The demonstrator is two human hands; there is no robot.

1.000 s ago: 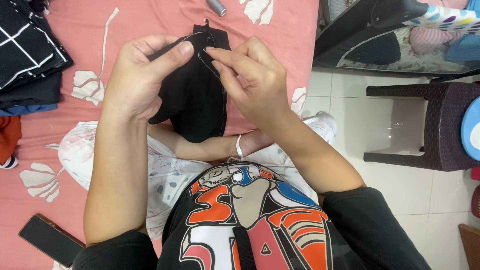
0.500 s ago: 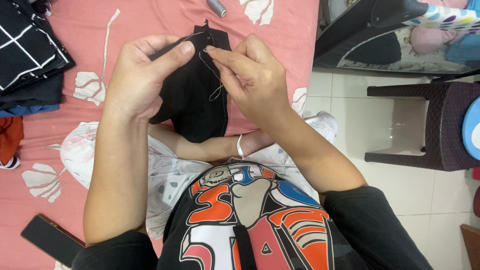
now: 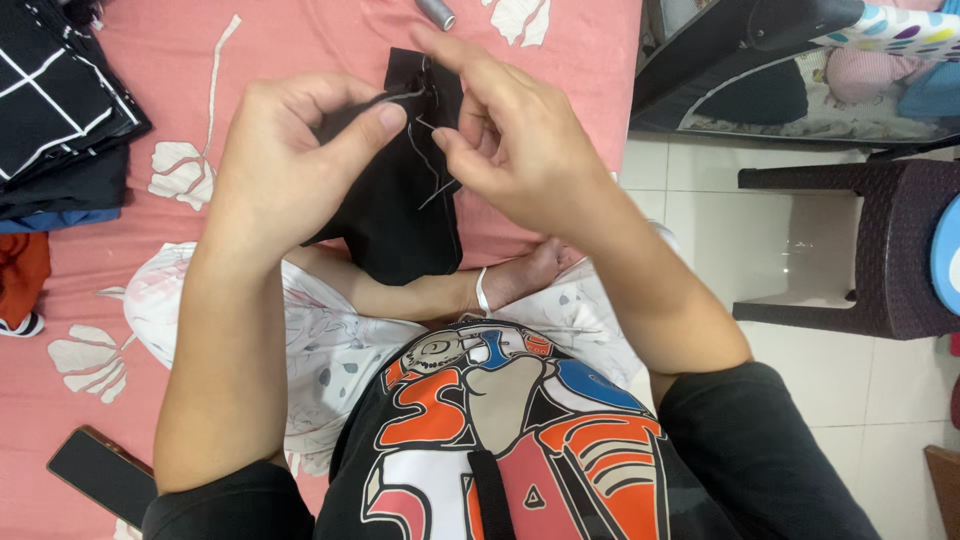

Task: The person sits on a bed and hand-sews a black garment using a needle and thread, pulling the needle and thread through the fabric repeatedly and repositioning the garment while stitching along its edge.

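head view, l to r. far left: folded black-and-white clothes [image 3: 55, 95] stacked on a pink bedsheet [image 3: 290, 50] w/ white leaf print; a dark phone [image 3: 100, 475] lies near the bottom-left edge, well apart from the work.

left hand [image 3: 290, 165]: thumb and fingers closed together, clamped on the upper-left edge of a black cloth piece [image 3: 400, 215], held up off the bed in front of the person's chest. cloth's long axis runs roughly top-to-bottom; lower end hangs free above a crossed leg in light printed trousers [image 3: 330, 350].

thread [image 3: 435, 165]: pale strand runs along the cloth's top edge by the left thumb, then down the cloth face toward the right hand; a short loose tail ends mid-cloth.

right hand [image 3: 510, 140]: just right of the cloth's upper right edge, thumb and forefinger pinched together at the thread; a needle betw. them cannot be made out. key relation: the seam lies just left of the right-hand pinch, betw. the two hands, both touching the cloth; right hand is the one at the thread.

top centre: grey thread spool [image 3: 435, 12] on the sheet, beyond the hands. right: tiled floor, dark plastic stool [image 3: 870, 245], well clear. nothing stands betw. hands and cloth.
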